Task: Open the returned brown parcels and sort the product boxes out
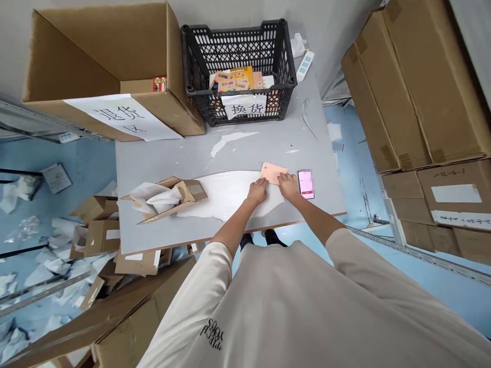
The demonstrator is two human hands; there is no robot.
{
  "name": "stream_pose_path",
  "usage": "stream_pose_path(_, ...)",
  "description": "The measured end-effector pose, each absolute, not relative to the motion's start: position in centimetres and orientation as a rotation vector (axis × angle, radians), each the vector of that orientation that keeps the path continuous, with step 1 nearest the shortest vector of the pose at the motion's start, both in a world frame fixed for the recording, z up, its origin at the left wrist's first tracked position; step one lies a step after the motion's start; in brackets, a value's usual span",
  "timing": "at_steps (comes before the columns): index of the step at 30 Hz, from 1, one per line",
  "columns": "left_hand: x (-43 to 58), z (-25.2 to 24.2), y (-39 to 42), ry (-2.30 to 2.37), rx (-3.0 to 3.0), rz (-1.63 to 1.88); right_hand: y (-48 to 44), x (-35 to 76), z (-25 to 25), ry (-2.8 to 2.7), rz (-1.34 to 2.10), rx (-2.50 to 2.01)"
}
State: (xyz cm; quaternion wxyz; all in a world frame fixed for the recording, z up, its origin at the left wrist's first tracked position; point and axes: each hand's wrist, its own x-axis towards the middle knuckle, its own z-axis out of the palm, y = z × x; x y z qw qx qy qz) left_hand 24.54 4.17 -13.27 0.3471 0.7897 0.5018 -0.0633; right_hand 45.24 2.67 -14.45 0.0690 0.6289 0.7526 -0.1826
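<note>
A flat peach-pink packet [273, 171] with small print and a dark square mark lies over white sheet paper [224, 186] near the table's front edge. My left hand [258, 190] has its fingers bent onto the packet's lower left edge. At its right end, my right hand [288, 186] grips the packet with thumb and fingers. Just right of that hand is a phone [306, 184] with a lit pink screen. To the left, an opened small carton [194, 190] holds crumpled white paper [164, 199].
At the back stand a large cardboard box [184, 97] and a black plastic crate [289, 76] with colourful packets, both with paper signs. A power strip [305, 65] lies beside the crate. Stacked cartons [414, 92] rise at right; cartons and paper litter the floor at left.
</note>
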Motion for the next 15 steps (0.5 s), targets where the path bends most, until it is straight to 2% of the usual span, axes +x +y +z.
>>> stream_pose_path(9,23.4,-12.5,3.1,1.407,2.136,-0.119,2.2,44.4,-12.3,2.487,-0.601,1.685)
stream_pose_path(15,20.0,-10.9,3.0,1.523,2.076,0.015,2.6,42.5,-10.1,2.726,-0.708,1.775)
